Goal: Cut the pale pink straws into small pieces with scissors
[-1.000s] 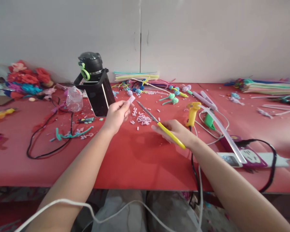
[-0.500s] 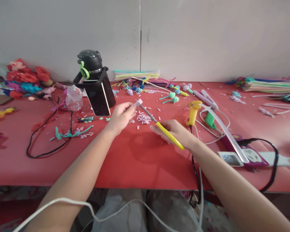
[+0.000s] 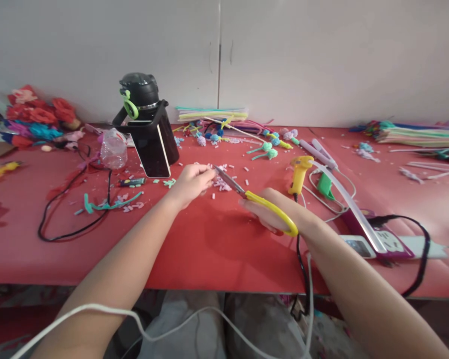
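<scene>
My right hand [image 3: 265,214] is wrapped round the yellow handles of a pair of scissors [image 3: 230,181], whose blades point up and left. The blade tips reach the fingertips of my left hand [image 3: 192,183], which is closed in a pinch. What it pinches, a pale lilac pipe cleaner piece in the earlier frame, is now mostly hidden by the fingers. Just beyond and beneath the tips lies a heap of short lilac cut pieces [image 3: 222,184] on the red tabletop [image 3: 209,249].
A black flask [image 3: 138,92] stands behind a phone [image 3: 152,152], left of my hands. To the right are a yellow glue gun [image 3: 300,174] with a clear glue stick, and a power strip [image 3: 391,242]. Pipe cleaner bundles [image 3: 213,114] lie along the back. A white cable [image 3: 179,336] crosses my lap.
The scissors have turned so that their handle loop shows wider, and my right hand has shifted slightly right and down. My left hand has rotated, covering the lilac piece.
</scene>
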The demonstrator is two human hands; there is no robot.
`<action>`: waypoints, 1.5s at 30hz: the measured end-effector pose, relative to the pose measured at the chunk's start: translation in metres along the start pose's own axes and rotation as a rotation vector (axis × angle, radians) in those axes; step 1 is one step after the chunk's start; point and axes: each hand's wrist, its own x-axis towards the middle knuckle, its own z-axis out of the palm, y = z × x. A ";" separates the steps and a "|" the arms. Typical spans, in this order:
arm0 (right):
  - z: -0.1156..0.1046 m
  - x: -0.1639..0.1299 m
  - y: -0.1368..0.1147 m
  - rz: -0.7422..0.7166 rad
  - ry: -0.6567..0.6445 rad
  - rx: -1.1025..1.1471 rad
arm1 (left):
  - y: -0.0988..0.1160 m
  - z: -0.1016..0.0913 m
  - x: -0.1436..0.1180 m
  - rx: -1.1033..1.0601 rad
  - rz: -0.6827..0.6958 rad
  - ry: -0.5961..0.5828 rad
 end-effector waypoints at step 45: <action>0.019 0.035 0.013 -0.373 0.191 0.785 | 0.003 0.018 -0.014 0.136 0.059 -0.451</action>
